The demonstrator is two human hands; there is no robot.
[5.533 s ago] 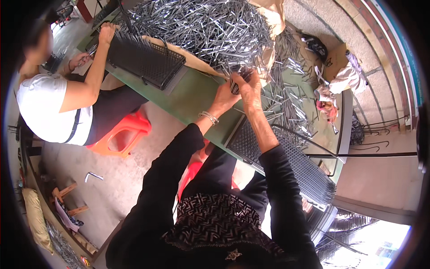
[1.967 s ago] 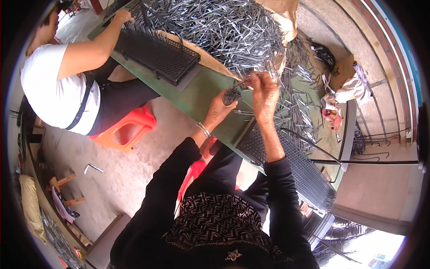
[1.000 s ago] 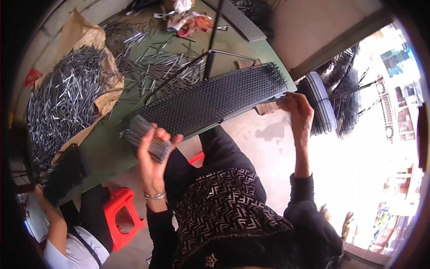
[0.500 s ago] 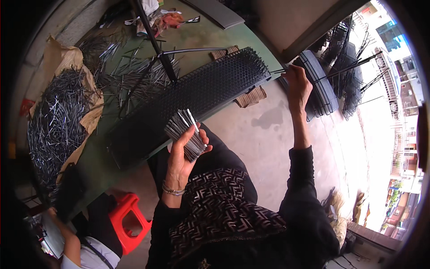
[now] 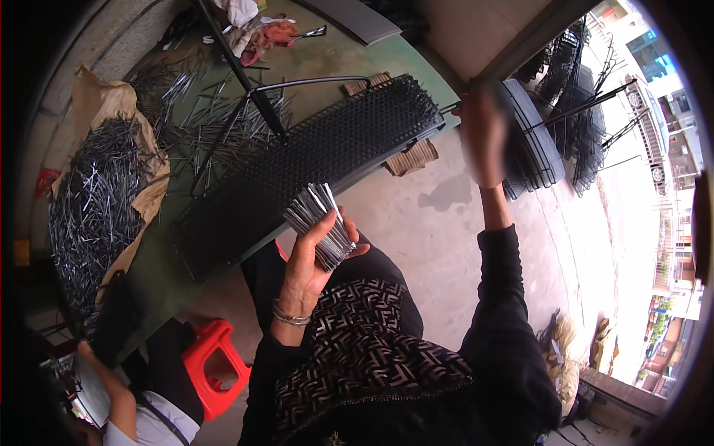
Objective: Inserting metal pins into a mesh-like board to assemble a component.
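A bundle of thin silvery metal rods (image 5: 321, 227) fills my left hand (image 5: 303, 271), the thumb and fingers wrapped round it. Along the table edge lies a long black rack (image 5: 335, 137) with a honeycomb-like mesh of small holes. Past its right end is my right hand (image 5: 485, 137), blurred. Its fingertips appear pinched on a thin metal rod (image 5: 448, 109) that reaches toward the rack's end; the exact grip is smeared.
Loose rods (image 5: 230, 123) are strewn on the green table (image 5: 160, 297), beside a heap in brown paper (image 5: 104, 93). A black metal bar (image 5: 238, 63) crosses above. Wire racks (image 5: 535, 141) stand right. A red stool (image 5: 212, 372) and another person's arm (image 5: 119, 394) are lower left.
My right hand has moved slightly left, closer to the rack's end, and has become blurred. My left hand with the bundle has shifted slightly right.
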